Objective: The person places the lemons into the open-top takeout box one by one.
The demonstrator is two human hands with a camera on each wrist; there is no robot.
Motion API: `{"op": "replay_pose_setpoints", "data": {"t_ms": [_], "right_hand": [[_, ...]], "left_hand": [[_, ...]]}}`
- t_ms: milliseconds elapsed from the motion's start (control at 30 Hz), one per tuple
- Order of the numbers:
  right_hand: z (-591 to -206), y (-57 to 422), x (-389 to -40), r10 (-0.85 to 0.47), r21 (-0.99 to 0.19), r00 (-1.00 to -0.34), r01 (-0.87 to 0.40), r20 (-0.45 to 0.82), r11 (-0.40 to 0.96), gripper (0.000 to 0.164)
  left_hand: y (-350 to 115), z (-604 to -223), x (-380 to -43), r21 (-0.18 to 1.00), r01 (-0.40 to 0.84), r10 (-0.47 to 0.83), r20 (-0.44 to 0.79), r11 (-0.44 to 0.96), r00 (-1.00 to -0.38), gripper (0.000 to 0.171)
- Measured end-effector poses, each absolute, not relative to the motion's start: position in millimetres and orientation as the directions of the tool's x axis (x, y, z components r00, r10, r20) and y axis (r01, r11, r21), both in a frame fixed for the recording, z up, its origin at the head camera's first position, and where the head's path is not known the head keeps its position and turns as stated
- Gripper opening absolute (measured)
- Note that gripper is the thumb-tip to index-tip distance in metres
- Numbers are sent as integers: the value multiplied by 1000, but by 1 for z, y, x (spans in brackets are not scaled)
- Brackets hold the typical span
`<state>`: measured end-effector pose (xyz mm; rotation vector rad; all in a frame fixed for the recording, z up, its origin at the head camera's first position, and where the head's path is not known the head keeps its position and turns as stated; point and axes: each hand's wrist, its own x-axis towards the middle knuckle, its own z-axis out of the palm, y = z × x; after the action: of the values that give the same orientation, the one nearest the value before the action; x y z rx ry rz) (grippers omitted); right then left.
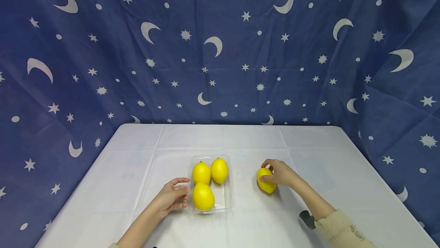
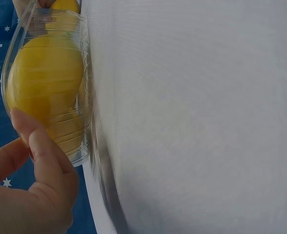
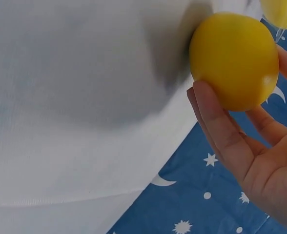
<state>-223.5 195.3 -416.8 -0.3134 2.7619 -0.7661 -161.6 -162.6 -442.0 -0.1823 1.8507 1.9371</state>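
A clear plastic tray (image 1: 224, 198) stands on the table with three yellow lemons inside: one lemon (image 1: 201, 173) at the back left, another lemon (image 1: 219, 170) at the back right, and a front lemon (image 1: 203, 196). My left hand (image 1: 170, 197) is at the tray's left side, its fingers spread and loosely bent, fingertips at the clear wall (image 2: 68, 124). To the right of the tray, my right hand (image 1: 282, 173) grips a separate lemon (image 3: 235, 61) between thumb and fingers. Whether that lemon touches the table cannot be told.
White cloth covers the table (image 1: 137, 164). Behind and beside it hangs a blue curtain (image 1: 233, 57) with moons and stars. A dark green object (image 1: 307, 219) shows by the right sleeve (image 1: 340, 229).
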Motion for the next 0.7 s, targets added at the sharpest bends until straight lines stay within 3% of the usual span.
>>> {"op": "replay_pose_setpoints", "data": {"t_ms": [433, 700], "right_hand": [[-414, 186, -217, -290, -656, -954, -175, -70, 734, 39], [-412, 177, -215, -209, -693, -978, -151, 1, 705, 40]], "left_hand": [[-163, -443, -161, 913, -408, 205, -404, 24, -892, 46], [-162, -446, -164, 914, -407, 198, -401, 13, -895, 46]]}}
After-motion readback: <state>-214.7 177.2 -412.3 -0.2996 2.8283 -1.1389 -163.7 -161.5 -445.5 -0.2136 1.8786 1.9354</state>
